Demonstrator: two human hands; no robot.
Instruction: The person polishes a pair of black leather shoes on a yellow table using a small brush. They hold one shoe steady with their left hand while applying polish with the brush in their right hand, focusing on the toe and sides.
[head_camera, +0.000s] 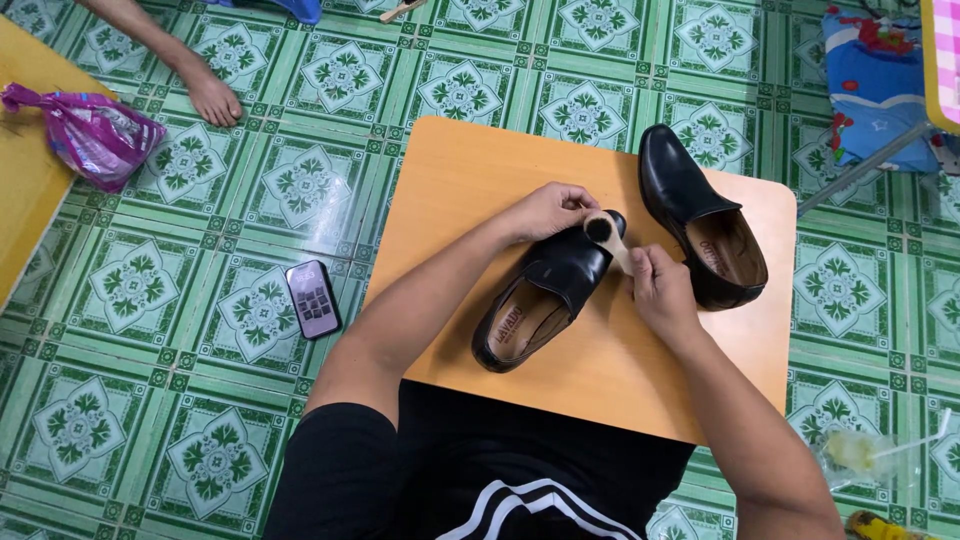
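Floor, far left: purple plastic bag on edge of a yellow board; another person's bare foot on green patterned tiles; dark phone flat on floor beside the desk. Desk centre: black leather slip-on shoe, lying w/ toe pointing up-right, opening toward the wearer. Left hand closed over the toe end, steadying it. Small brush, dark round head on pale wooden handle, head touching shoe's toe; right hand grip closed on the handle. Shoe judged light to moderate, upper supple, sole and heel stiff, polished leather likely slippery and easily smudged; best hold approx. at toe cap or inside the opening. Right: second black shoe, matching, upright on desk, apart from hands. Far right: blue cloth on floor.
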